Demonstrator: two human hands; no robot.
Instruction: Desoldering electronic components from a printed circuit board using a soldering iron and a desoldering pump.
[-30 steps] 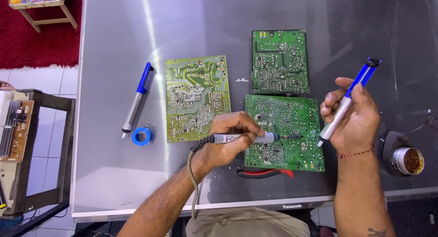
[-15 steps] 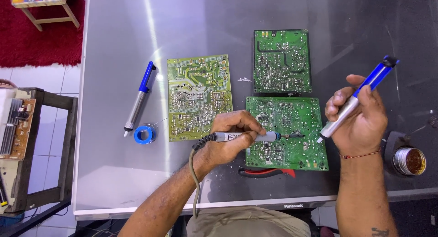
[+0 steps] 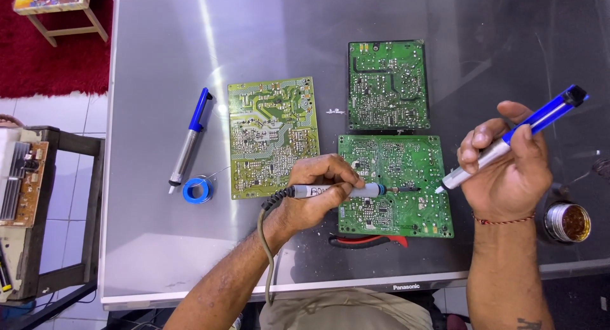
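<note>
Down at the right edge of the grey table (image 3: 159, 63) sits a small round tin (image 3: 567, 222), open, with a brownish amber paste inside. No packages show; a strip of small white lettering runs along the table's front rim. The left hand (image 3: 314, 196) is wrapped around a soldering iron (image 3: 337, 191), its tip resting on the nearest green circuit board (image 3: 394, 190), which lies in front of the person. The right hand (image 3: 508, 168) is closed around a blue and silver solder sucker (image 3: 508, 144), tilted, its white tip just off the board's right edge. A second green board (image 3: 387, 85) lies beyond, a yellowish board (image 3: 273, 136) to the left. Further left lie another blue sucker (image 3: 189, 139) and a blue spool of solder wire (image 3: 197, 190). Red-handled pliers (image 3: 365, 242) peek out beneath the near board.
</note>
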